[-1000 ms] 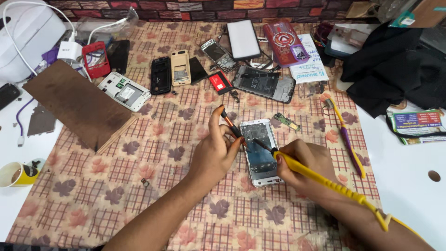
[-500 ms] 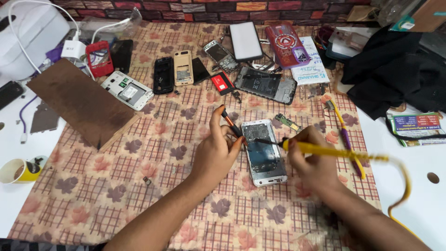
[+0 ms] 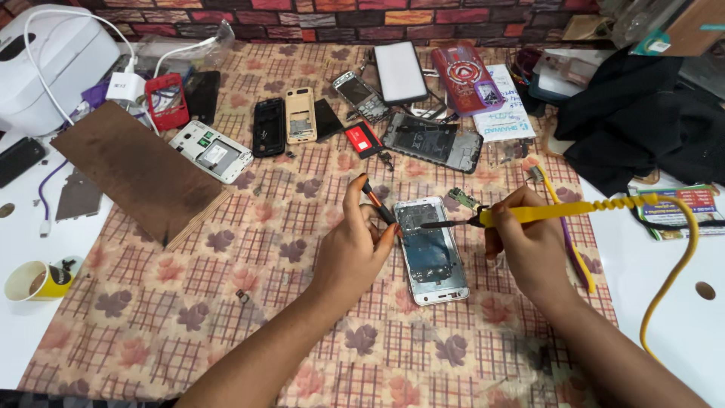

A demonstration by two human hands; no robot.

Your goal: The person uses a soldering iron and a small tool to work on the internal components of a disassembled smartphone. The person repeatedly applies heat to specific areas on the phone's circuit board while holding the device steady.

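Observation:
An opened white smartphone point(image 3: 432, 253) lies on the patterned cloth point(image 3: 226, 317) with its inner board showing. My left hand point(image 3: 353, 245) rests at the phone's left edge and holds a small orange-and-black tool point(image 3: 375, 200) that points down toward the phone. My right hand point(image 3: 529, 245) grips a yellow soldering iron point(image 3: 563, 211) almost level, its dark tip point(image 3: 442, 224) over the upper part of the phone. The iron's yellow cord point(image 3: 676, 264) loops off to the right.
Several phones and phone parts lie along the far side: a red phone point(image 3: 167, 100), a white opened phone point(image 3: 211, 151), a dark board point(image 3: 432, 140), a white tablet-like slab point(image 3: 399, 72). A brown board point(image 3: 136, 170) lies left, a yellow cup point(image 3: 34, 281) lower left, black cloth point(image 3: 642, 121) right.
My right hand has swung the soldering iron from a steep slant to nearly level, and the cord now arcs on the right. The left hand and phone stayed in place.

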